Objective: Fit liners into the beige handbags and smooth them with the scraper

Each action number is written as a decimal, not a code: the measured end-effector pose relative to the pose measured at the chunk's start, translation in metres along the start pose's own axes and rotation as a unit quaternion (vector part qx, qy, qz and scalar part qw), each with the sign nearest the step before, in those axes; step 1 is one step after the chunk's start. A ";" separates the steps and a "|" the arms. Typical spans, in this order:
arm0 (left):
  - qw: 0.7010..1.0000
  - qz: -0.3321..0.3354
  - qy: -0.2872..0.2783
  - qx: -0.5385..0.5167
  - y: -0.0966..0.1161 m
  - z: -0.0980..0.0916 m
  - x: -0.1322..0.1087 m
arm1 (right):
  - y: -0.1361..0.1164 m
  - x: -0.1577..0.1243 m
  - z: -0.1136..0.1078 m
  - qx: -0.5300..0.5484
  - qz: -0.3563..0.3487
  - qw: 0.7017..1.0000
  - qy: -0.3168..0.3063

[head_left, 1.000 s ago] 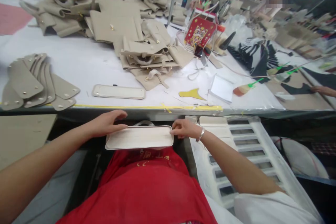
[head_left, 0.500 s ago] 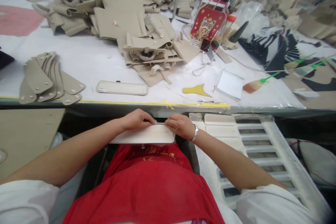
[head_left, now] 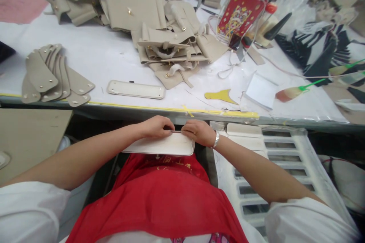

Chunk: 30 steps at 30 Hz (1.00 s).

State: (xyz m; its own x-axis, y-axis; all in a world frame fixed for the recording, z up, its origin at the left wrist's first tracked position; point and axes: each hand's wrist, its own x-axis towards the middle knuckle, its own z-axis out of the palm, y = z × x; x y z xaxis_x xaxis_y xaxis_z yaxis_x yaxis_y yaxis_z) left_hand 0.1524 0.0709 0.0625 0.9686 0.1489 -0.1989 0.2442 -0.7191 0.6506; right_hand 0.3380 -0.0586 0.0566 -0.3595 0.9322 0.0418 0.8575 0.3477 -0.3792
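Observation:
Over my lap lies a flat cream panel (head_left: 165, 145) with rounded corners, below the table's front edge. My left hand (head_left: 156, 127) is closed on its far edge, thumb on top. A short way to the right, my right hand (head_left: 198, 132) pinches the same edge near the panel's right end. Between the two hands a thin line of the edge shows. Whatever lies under my fingers is hidden. On the table ahead rests a similar long cream strip (head_left: 136, 89) with small metal studs at its ends.
Beige leather bag pieces (head_left: 171, 45) are heaped on the white table (head_left: 102, 53). Studded beige flaps (head_left: 42, 72) fan out at left. A yellow template (head_left: 221, 96), a white pad (head_left: 261, 90) and a glue-stained bag with a green tip (head_left: 291, 93) lie at right. A slatted white rack (head_left: 285, 159) stands beside my right arm.
The view has shifted slightly, so the table things sit a little higher and farther right. My hands keep their hold on the panel's edge, fingers moved only slightly.

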 end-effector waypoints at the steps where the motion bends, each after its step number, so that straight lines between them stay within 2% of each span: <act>1: 1.000 -0.004 0.002 -0.001 0.001 0.001 0.001 | -0.001 -0.001 0.001 -0.007 0.000 1.000 0.012; 6: 1.000 0.005 0.006 -0.015 0.000 0.002 -0.002 | -0.007 -0.006 0.006 -0.079 -0.022 0.996 0.046; 11: 0.995 0.092 0.009 0.025 -0.004 0.003 -0.013 | -0.013 -0.004 -0.003 -0.115 -0.068 0.991 -0.012; 14: 0.991 0.122 0.012 0.057 -0.008 0.005 -0.018 | -0.013 0.003 -0.013 -0.078 -0.057 0.994 -0.052; 18: 0.987 0.145 0.005 0.073 -0.014 0.006 -0.018 | -0.001 0.021 -0.022 0.053 -0.008 0.989 -0.138; 24: 0.988 0.146 -0.014 0.049 -0.017 0.005 -0.015 | 0.019 0.050 -0.017 0.246 0.065 0.925 -0.284; 30: 0.987 0.148 -0.035 0.051 -0.017 0.000 -0.019 | 0.025 0.065 -0.002 0.395 0.115 0.828 -0.381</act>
State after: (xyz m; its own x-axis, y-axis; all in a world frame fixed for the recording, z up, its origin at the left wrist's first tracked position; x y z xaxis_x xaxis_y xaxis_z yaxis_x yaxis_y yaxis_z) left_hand 0.1303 0.0798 0.0552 0.9905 -0.1221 -0.0634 -0.0583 -0.7896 0.6109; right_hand 0.3374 0.0107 0.0514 -0.6053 0.5268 -0.5967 0.5352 -0.2856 -0.7950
